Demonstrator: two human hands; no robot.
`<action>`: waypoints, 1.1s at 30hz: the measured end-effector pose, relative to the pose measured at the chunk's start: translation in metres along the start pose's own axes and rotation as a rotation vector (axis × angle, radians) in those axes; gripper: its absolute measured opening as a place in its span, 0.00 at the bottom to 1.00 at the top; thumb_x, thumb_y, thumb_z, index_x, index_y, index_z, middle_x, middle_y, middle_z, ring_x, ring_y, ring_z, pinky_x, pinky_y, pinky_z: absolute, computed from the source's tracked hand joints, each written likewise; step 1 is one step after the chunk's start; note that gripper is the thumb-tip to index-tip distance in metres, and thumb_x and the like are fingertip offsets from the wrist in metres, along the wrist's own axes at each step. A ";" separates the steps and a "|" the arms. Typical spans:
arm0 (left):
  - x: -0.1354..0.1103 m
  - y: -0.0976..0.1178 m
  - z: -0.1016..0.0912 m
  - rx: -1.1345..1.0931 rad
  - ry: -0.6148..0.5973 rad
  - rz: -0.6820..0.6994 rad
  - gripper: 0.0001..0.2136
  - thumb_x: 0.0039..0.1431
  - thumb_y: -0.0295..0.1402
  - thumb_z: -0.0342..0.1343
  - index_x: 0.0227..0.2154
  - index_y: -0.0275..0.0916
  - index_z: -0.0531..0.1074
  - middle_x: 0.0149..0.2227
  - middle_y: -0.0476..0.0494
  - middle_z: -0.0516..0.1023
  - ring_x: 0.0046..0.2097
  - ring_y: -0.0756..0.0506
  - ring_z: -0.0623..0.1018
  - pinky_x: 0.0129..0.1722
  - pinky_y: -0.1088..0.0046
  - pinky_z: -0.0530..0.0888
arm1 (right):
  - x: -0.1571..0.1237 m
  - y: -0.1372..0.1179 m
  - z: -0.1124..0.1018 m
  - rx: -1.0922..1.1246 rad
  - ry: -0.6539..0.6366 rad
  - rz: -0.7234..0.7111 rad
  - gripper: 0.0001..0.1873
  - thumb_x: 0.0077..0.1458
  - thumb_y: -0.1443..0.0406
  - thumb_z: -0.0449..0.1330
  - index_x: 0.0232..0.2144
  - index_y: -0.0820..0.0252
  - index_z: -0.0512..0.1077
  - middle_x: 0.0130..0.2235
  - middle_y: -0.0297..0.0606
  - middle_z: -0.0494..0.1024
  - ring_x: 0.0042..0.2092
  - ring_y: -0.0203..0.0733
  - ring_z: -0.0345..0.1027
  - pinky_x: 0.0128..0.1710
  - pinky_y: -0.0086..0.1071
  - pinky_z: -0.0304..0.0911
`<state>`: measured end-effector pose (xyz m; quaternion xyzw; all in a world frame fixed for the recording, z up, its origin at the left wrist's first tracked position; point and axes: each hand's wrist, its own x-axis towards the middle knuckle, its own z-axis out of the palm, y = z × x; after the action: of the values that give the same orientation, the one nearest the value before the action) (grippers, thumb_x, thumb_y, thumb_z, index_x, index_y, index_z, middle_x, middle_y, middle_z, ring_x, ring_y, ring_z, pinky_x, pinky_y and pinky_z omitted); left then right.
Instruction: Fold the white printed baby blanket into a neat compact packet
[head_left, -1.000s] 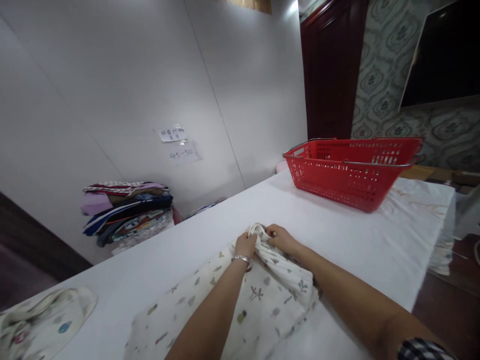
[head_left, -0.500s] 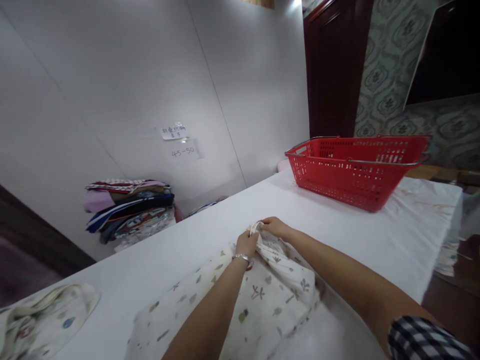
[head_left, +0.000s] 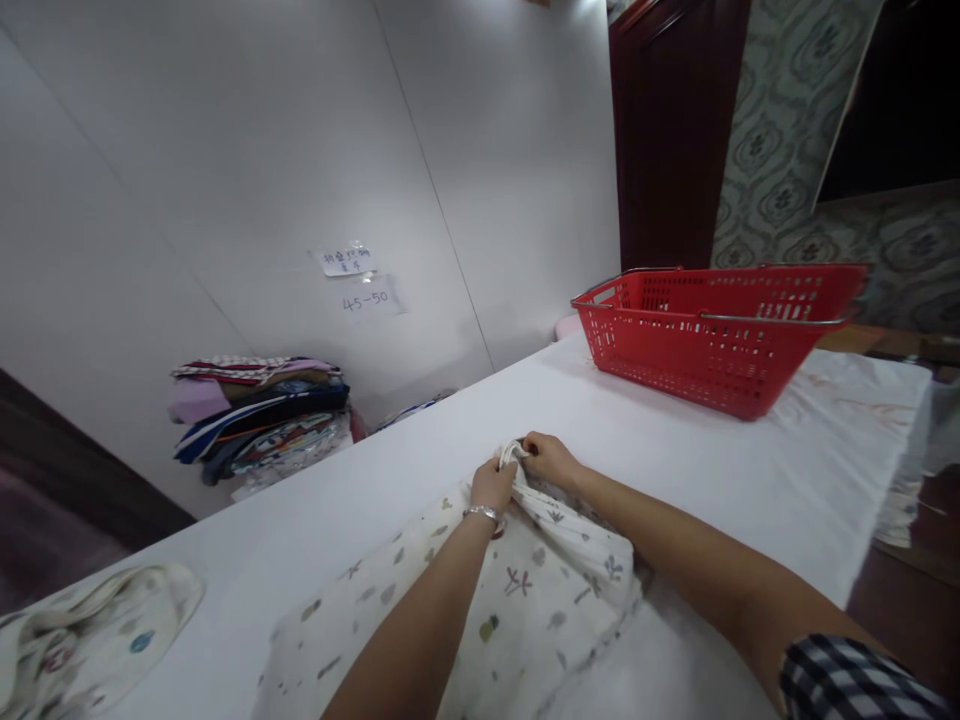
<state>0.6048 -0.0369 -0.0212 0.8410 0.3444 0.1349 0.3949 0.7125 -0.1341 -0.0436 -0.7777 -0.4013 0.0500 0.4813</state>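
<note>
A white cloth with a print of small leaves and plants (head_left: 517, 610) lies spread on the white table, its far edge bunched up. My left hand (head_left: 493, 487), with a bracelet at the wrist, is closed on that gathered edge. Right beside it, my right hand (head_left: 551, 460) pinches the same edge, thumb and fingers together. Between the two hands the edge stands up in a small folded loop. Part of the cloth is hidden under my left forearm.
A red plastic basket (head_left: 697, 345) with metal handles stands at the far right of the table (head_left: 420, 465). Another printed cloth (head_left: 112, 640) lies crumpled at the near left. Beyond the table's far edge is a stack of folded clothes (head_left: 262, 410) against the wall.
Both hands keep hold of the cloth's edge in nearly the same place. My right hand's fingers have curled in slightly. The camera view has shifted a little.
</note>
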 end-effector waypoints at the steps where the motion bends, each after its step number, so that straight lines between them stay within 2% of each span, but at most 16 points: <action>1: 0.000 0.000 0.000 0.001 0.000 0.000 0.11 0.50 0.37 0.52 0.28 0.36 0.74 0.24 0.46 0.76 0.30 0.48 0.74 0.29 0.75 0.69 | 0.001 0.000 0.001 0.039 -0.004 0.023 0.05 0.42 0.69 0.55 0.26 0.60 0.68 0.24 0.28 0.68 0.26 0.32 0.57 0.26 0.24 0.51; 6: -0.001 0.001 -0.002 0.011 0.004 0.001 0.10 0.50 0.36 0.51 0.28 0.36 0.74 0.24 0.45 0.76 0.29 0.47 0.74 0.30 0.74 0.69 | 0.006 0.001 0.003 0.181 -0.056 0.019 0.13 0.41 0.72 0.55 0.32 0.60 0.72 0.30 0.31 0.74 0.31 0.34 0.63 0.31 0.25 0.56; 8: 0.000 0.002 -0.002 0.014 0.006 0.001 0.10 0.50 0.36 0.51 0.27 0.36 0.74 0.24 0.46 0.76 0.30 0.48 0.74 0.30 0.75 0.69 | 0.007 0.002 0.002 0.168 -0.068 0.006 0.12 0.42 0.71 0.54 0.31 0.61 0.73 0.31 0.31 0.75 0.33 0.35 0.64 0.33 0.25 0.56; 14: 0.000 0.003 -0.002 0.014 0.010 -0.001 0.10 0.49 0.36 0.52 0.27 0.36 0.74 0.22 0.47 0.74 0.28 0.48 0.73 0.28 0.76 0.68 | 0.006 0.002 0.004 0.039 0.032 0.050 0.05 0.43 0.67 0.56 0.24 0.61 0.73 0.25 0.31 0.73 0.28 0.33 0.61 0.28 0.25 0.53; 16: -0.001 0.003 -0.003 0.008 0.016 0.001 0.10 0.49 0.36 0.52 0.28 0.36 0.74 0.22 0.47 0.75 0.28 0.48 0.74 0.28 0.76 0.68 | 0.005 -0.001 0.003 0.046 0.020 0.051 0.05 0.42 0.67 0.57 0.24 0.61 0.73 0.25 0.31 0.73 0.28 0.33 0.61 0.28 0.25 0.54; 20: -0.001 0.003 -0.003 -0.006 0.023 0.005 0.09 0.48 0.35 0.53 0.30 0.36 0.75 0.23 0.47 0.76 0.29 0.48 0.74 0.28 0.76 0.69 | 0.002 -0.010 -0.007 0.349 -0.171 0.040 0.13 0.39 0.69 0.57 0.32 0.62 0.74 0.31 0.32 0.77 0.32 0.36 0.66 0.33 0.27 0.59; 23: 0.000 0.002 -0.003 -0.015 0.021 0.009 0.09 0.48 0.35 0.53 0.29 0.36 0.75 0.23 0.47 0.76 0.29 0.48 0.74 0.28 0.76 0.69 | 0.002 -0.014 -0.016 0.511 -0.287 0.015 0.16 0.45 0.64 0.56 0.37 0.61 0.75 0.37 0.34 0.77 0.39 0.40 0.68 0.41 0.32 0.61; 27: 0.000 0.002 -0.002 -0.024 0.014 0.020 0.10 0.49 0.35 0.53 0.30 0.36 0.74 0.23 0.47 0.76 0.28 0.49 0.74 0.27 0.76 0.69 | 0.009 -0.008 -0.015 0.475 -0.233 0.013 0.16 0.47 0.61 0.56 0.36 0.62 0.76 0.38 0.36 0.78 0.39 0.42 0.68 0.44 0.35 0.60; 30: 0.000 0.001 -0.002 -0.028 0.009 0.027 0.09 0.49 0.36 0.53 0.30 0.37 0.74 0.24 0.47 0.76 0.27 0.49 0.73 0.27 0.76 0.69 | 0.013 -0.004 -0.011 0.405 -0.198 -0.014 0.11 0.45 0.63 0.56 0.31 0.62 0.75 0.34 0.37 0.78 0.36 0.40 0.68 0.40 0.33 0.61; 33: -0.001 0.000 -0.003 -0.036 0.006 0.031 0.09 0.49 0.36 0.54 0.29 0.37 0.74 0.23 0.47 0.76 0.26 0.49 0.73 0.26 0.76 0.69 | 0.011 -0.005 -0.010 0.236 -0.107 -0.087 0.07 0.46 0.67 0.55 0.28 0.62 0.73 0.31 0.36 0.75 0.32 0.37 0.65 0.35 0.30 0.59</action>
<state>0.6030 -0.0357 -0.0191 0.8387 0.3299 0.1499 0.4065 0.7222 -0.1328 -0.0309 -0.6937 -0.4511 0.1173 0.5490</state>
